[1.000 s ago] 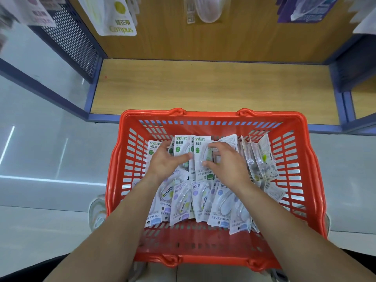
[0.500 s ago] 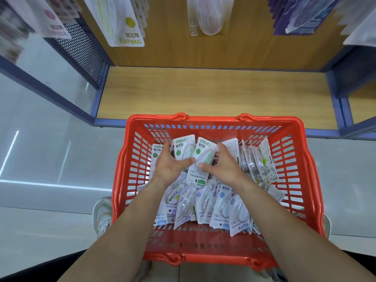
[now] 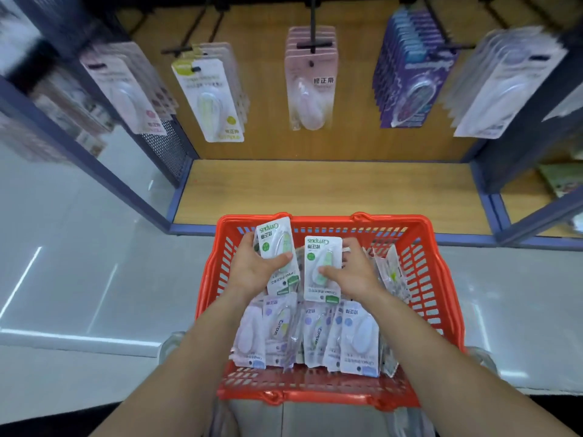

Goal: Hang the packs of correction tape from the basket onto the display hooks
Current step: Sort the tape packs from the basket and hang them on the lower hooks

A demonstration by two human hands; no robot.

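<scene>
Over the red basket point(image 3: 441, 279), my left hand point(image 3: 252, 266) gripped a green-printed pack of correction tape point(image 3: 274, 238). The thumb lay across its front and the fingers curled behind, with the pack raised above the basket's far left corner. A second card seemed to sit behind it in the same grip, though I could not tell for sure. My right hand point(image 3: 353, 272) pinched another green pack point(image 3: 323, 263) just to the right, thumb on the clear blister and fingers behind the card. The two packs nearly touched, and their printed names read upside down to me.

Beneath my wrists, the remaining packs point(image 3: 315, 335) lay overlapping in a row across the near half of the basket, marked in purple and blue. A few more stood on edge by the right wall.

Beyond the basket ran a wooden shelf point(image 3: 331, 190). Above it, display hooks point(image 3: 313, 20) on the back panel carried hanging rows: yellow packs point(image 3: 211, 96) to the left, pink packs point(image 3: 310, 80) in the centre and purple packs point(image 3: 410, 77) to the right.
</scene>
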